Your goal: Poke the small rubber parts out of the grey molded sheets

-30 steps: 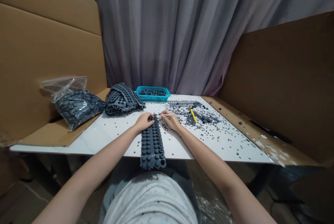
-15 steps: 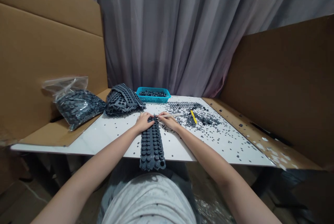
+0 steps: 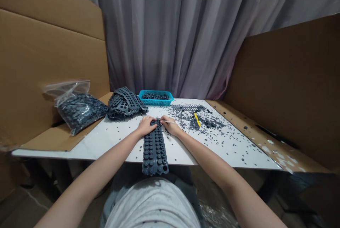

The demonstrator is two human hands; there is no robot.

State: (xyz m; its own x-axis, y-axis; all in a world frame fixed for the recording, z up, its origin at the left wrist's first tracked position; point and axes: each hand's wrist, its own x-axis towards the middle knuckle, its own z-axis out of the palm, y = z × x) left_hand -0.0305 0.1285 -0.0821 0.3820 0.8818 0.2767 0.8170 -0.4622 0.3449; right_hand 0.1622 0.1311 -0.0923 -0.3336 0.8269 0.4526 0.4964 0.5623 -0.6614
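A dark grey rubber strip [image 3: 154, 150] with rows of round knobs lies lengthwise on the white table, its near end hanging past the front edge. My left hand [image 3: 146, 125] grips the far left part of this strip, fingers bent over its edge. At the strip's far right corner, my right hand [image 3: 170, 125] is closed around a thin pale stick-like tool [image 3: 169, 122], whose tip is by the strip's far end. Small detail at the tip is too fine to make out.
Behind stands a blue basket [image 3: 156, 102] of dark pieces. A pile of perforated sheets [image 3: 124, 104] and a clear bag of dark parts [image 3: 81, 109] are at left. A yellow tool [image 3: 197, 119] lies among scattered bits on the white table [image 3: 106, 142]. Cardboard walls flank both sides.
My right hand has turned the pale tool, which now points more along the hand and looks shorter. The left hand and the strip stay nearly where they were.
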